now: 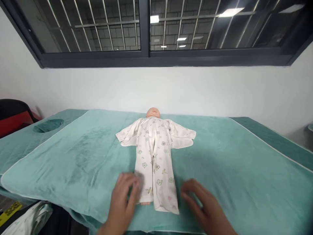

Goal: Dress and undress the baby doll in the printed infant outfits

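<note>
A baby doll (153, 112) lies on its back on a teal towel (73, 156), head towards the wall, dressed in a white printed sleepsuit (154, 153) with the arms spread. My left hand (123, 200) hovers at the near end of the suit's left leg, fingers loosely spread, next to a bare doll foot (145, 203). My right hand (204, 207) is just right of the other leg, fingers apart and slightly curled over the towel. Neither hand holds anything.
The towel covers a teal padded table (281, 140) that has a face hole (48, 125) at the far left. A white wall and a dark barred window (146, 29) stand behind. A black and red chair (12, 114) is at the left; a bag (26, 220) is below.
</note>
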Motion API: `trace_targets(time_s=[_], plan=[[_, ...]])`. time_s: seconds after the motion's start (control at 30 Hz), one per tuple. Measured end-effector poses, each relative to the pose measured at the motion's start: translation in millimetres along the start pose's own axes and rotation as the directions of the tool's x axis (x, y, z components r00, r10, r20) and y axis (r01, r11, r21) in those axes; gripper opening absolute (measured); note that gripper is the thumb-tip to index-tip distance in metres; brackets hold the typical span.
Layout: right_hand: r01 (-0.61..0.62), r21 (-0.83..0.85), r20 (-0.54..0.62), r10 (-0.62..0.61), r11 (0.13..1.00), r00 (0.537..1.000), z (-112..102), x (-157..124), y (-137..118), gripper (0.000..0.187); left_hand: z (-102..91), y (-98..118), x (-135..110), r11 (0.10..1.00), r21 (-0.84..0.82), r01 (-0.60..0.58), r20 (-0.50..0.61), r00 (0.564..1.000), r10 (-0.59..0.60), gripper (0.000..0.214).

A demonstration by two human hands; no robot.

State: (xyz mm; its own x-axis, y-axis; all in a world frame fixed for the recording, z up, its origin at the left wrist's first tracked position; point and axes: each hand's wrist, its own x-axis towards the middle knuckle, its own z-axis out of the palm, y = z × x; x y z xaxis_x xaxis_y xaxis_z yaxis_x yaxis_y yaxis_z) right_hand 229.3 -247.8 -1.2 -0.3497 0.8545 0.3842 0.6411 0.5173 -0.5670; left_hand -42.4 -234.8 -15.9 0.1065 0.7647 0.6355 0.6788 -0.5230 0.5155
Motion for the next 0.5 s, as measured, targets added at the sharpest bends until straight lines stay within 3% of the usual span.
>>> trace_targets(time_s=[0.1,0.17,0.23,0.37,0.43,0.5], plan=[[-0.050,-0.185,-0.076,0.036,0.982,0.996,-4,56,32,0.023,15.5,-44,41,0.963,0.250,0.099,0.041,0.993,-0.112,0.028],[-0.030,-0.304,-0.039,0.019,0.952,0.999,2,94,51,0.031,32.3,-68,69,0.956,0.286,0.061,0.139,0.985,-0.104,0.037],[0.019,-0.372,0.036,-0.006,0.928,0.999,13,123,62,0.025,48.1,-82,91,0.966,0.252,0.055,0.185,0.977,-0.104,0.040],[0.037,-0.363,0.055,-0.018,0.931,0.998,32,145,66,0.019,63.6,-90,112,0.985,-0.035,0.169,0.176,0.971,-0.160,0.038],[-0.008,-0.319,0.020,0.015,0.948,1.000,36,144,66,0.019,64.3,-88,113,0.921,-0.271,0.280,0.138,0.958,-0.251,0.034],[-0.043,-0.278,-0.001,0.045,0.960,0.999,36,141,66,0.021,63.4,-84,113,0.797,-0.476,0.371,0.107,0.924,-0.366,0.031]])
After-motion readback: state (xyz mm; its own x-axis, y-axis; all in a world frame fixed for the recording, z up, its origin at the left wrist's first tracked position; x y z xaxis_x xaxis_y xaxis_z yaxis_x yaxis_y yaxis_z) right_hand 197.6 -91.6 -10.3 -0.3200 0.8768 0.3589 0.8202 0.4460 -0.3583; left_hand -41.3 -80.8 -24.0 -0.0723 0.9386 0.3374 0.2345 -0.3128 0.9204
